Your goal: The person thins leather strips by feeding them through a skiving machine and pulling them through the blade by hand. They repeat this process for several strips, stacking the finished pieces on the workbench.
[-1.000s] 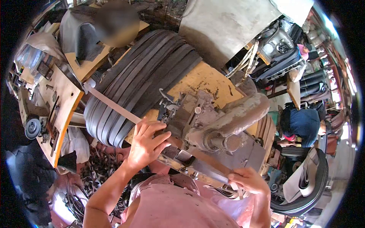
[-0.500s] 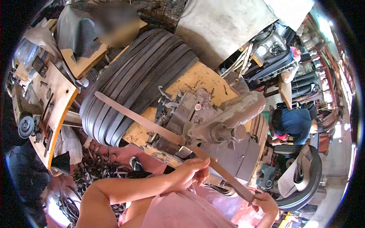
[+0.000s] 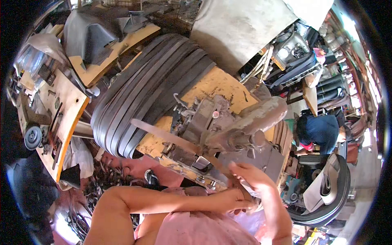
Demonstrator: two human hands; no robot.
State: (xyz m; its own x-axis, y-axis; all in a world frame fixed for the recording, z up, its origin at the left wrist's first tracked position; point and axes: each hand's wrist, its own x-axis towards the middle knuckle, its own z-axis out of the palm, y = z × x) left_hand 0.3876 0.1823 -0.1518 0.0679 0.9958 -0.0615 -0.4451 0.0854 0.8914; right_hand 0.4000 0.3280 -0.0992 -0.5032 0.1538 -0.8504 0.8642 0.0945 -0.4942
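Observation:
A long brown leather-like strip point(image 3: 167, 136) runs through a dusty machine point(image 3: 200, 122), its far end free on the left side. My left hand point(image 3: 232, 200) is closed around the strip near its lower end, in front of the machine. Just above it, my right hand point(image 3: 251, 176) reaches across the strip with its fingers stretched out beside the machine's outlet. Part of the strip between the hands is hidden by the right hand and forearm.
A large bundle of dark strips point(image 3: 151, 85) lies over the wooden bench point(image 3: 216, 83) behind the machine. A second table point(image 3: 69, 110) with a grinding wheel point(image 3: 32, 137) stands left. Scraps point(image 3: 110, 175) cover the floor. Another person point(image 3: 320, 132) bends at the right beside rolled material point(image 3: 341, 192).
The strip has slid through the machine towards me, its far end now closer. My left hand has moved down and right along it; my right hand has left the lower end and come up.

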